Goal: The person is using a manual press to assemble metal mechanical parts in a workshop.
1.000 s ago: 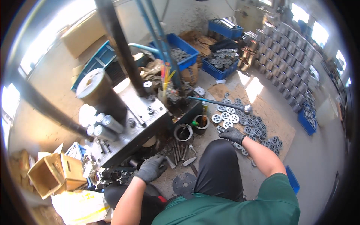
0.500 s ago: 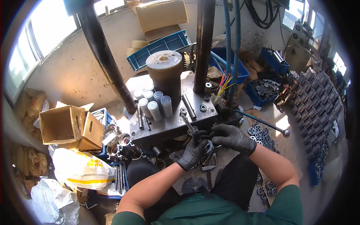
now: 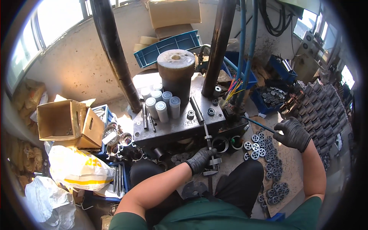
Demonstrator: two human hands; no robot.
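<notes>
In a black glove, my left hand [image 3: 201,160] closes round a thin metal shaft [image 3: 208,142] in front of the press bed. A collar sits partway up the shaft, with a wider metal disc below my fingers. The shaft's tip lies near the front edge of the steel bed [image 3: 172,129]. Out to the right, my gloved right hand [image 3: 293,135] wraps the end of a long lever [image 3: 259,125], hiding its ball knob. On the bed are several grey capped cylinders [image 3: 161,111], a metal tube [image 3: 196,108] and small bearings [image 3: 191,114].
A thick steel ram [image 3: 176,71] rises from the bed between two dark columns [image 3: 117,57]. Spoked metal wheels [image 3: 273,155] cover cardboard at the right. Black ribbed parts [image 3: 324,111] are stacked beyond. Cardboard boxes [image 3: 59,120] and a white sack [image 3: 78,166] stand left.
My right hand has left the part near my left hand and moved right onto the lever's end. The shaft, held by my left hand, sits lower and more upright. The view has shifted slightly.
</notes>
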